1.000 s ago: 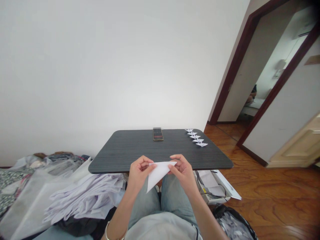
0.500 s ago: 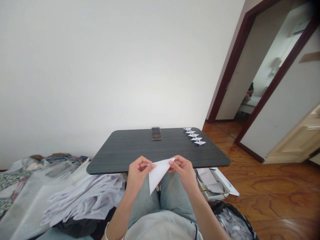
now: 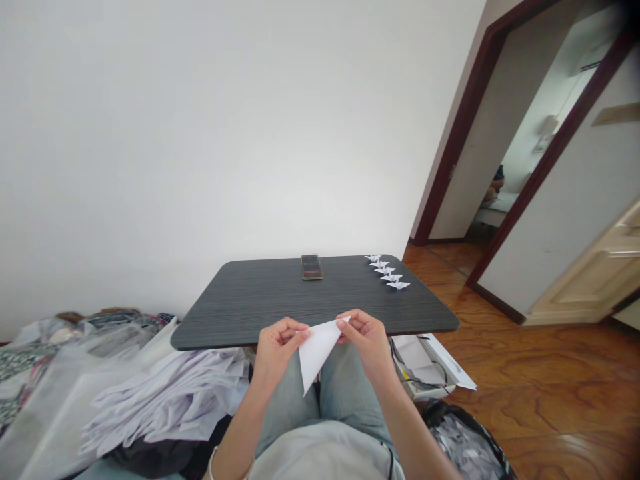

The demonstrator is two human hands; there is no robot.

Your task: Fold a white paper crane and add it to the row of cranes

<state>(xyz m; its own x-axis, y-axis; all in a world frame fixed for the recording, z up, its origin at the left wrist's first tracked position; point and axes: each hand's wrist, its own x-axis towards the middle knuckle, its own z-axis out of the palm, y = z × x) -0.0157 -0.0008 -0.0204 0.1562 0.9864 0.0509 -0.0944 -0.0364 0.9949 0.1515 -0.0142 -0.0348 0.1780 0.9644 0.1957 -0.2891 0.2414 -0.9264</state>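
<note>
A white sheet of paper folded into a triangle (image 3: pixel 318 350) hangs between my two hands, in front of the table's near edge and above my lap. My left hand (image 3: pixel 278 347) pinches its upper left corner between thumb and fingers. At the upper right corner, my right hand (image 3: pixel 363 333) grips the paper the same way. One point of the triangle hangs downward. Several small white origami cranes (image 3: pixel 398 285) stand in a slanting row on the table's right side.
A phone (image 3: pixel 312 267) lies at the back of the dark table (image 3: pixel 240 300). Folded white cloth (image 3: pixel 170 393) and plastic bags are piled at left. A box with papers (image 3: pixel 425 373) and a black bag of scraps (image 3: pixel 465 447) sit on the floor at right.
The folded paper has turned slightly, its lower point shifting a little right and down. Both hands keep their pinch on it. The whole view has shifted slightly.
</note>
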